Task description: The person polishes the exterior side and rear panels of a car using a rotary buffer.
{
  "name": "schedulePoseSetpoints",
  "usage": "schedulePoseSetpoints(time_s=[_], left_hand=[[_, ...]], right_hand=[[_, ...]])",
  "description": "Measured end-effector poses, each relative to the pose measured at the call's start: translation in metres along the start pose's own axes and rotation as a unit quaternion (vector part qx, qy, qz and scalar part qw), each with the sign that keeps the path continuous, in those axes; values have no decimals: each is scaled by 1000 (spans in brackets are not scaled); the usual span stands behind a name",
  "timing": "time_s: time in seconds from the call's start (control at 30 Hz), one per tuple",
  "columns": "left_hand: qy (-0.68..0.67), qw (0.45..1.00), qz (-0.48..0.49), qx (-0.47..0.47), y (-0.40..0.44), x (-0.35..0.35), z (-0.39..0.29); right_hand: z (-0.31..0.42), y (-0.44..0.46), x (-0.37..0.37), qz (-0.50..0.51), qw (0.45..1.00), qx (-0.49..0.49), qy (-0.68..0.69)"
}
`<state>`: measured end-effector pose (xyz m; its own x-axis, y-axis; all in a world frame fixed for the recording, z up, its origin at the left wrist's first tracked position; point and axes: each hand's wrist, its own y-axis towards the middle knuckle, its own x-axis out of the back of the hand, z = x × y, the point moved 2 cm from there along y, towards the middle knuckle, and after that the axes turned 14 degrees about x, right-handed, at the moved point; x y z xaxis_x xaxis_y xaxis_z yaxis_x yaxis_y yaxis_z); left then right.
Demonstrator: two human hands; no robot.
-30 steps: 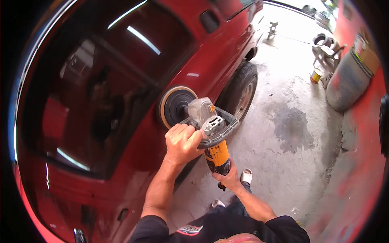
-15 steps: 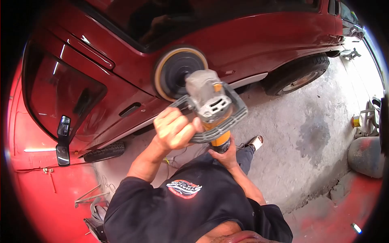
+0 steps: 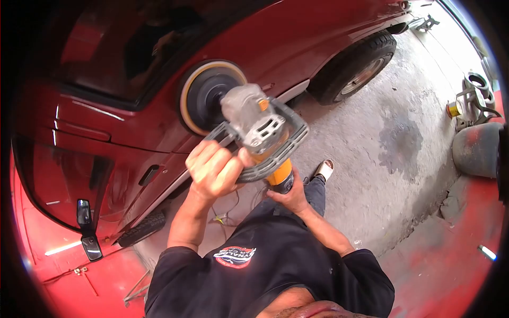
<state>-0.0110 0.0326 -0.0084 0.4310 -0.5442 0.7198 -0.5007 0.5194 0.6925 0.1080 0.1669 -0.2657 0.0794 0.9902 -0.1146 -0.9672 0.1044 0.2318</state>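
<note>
Currently the yellow-and-grey polisher (image 3: 257, 124) is held up in both hands at the side of the red car (image 3: 275, 40), its round pad (image 3: 204, 98) by the lower corner of the dark window (image 3: 101, 66); the pad's working face is hidden. The left hand (image 3: 214, 169) grips the loop handle (image 3: 273, 161), fingers curled tightly together. The right hand (image 3: 290, 199) wraps the dark lower end of the barrel, its fingers mostly hidden, so their spacing I cannot tell. Marks on that end are too small to read. On the black shirt (image 3: 297, 254), a round badge (image 3: 235, 257) carries upside-down lettering, partly legible as "AR CA". A yellow-and-red tin (image 3: 454, 109) stands near the concrete floor's (image 3: 350, 138) right edge.
</note>
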Motion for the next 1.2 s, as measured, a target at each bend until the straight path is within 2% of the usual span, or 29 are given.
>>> schedulePoseSetpoints(time_s=[0.1, 0.13, 0.23, 0.37, 0.53, 0.63, 0.77, 0.83, 0.93, 1.03, 1.2], left_hand=[[-32, 999, -8, -40, 38, -43, -10], [-41, 998, -6, -45, 51, -58, -14], [-62, 996, -11, -71, 87, -102, -22], [-85, 992, -12, -89, 135, -144, -34], [-108, 987, -7, -119, 199, -183, -52], [-135, 979, -42, -144, 244, -210, -67], [-129, 981, -29, -139, 292, -256, -80], [-107, 986, -16, -129, 315, -272, -95], [-67, 989, 52, -118, 355, -306, -107], [-36, 991, 92, -94, 374, -323, -119], [-27, 990, 121, -63, 383, -328, -126]], right_hand=[[9, 18, 38, -39, 998, 2, -45], [16, 27, 48, -67, 998, -16, -3], [13, 45, 80, -106, 994, -14, -25], [26, 77, 121, -149, 988, -35, 13], [43, 112, 168, -189, 982, -1, -1], [43, 133, 196, -217, 976, 17, 16], [35, 161, 237, -247, 969, -3, 13], [50, 183, 252, -263, 963, 21, 48], [49, 212, 280, -286, 956, 33, 60], [49, 235, 304, -317, 946, 13, 72], [51, 234, 311, -298, 951, -1, 84]])
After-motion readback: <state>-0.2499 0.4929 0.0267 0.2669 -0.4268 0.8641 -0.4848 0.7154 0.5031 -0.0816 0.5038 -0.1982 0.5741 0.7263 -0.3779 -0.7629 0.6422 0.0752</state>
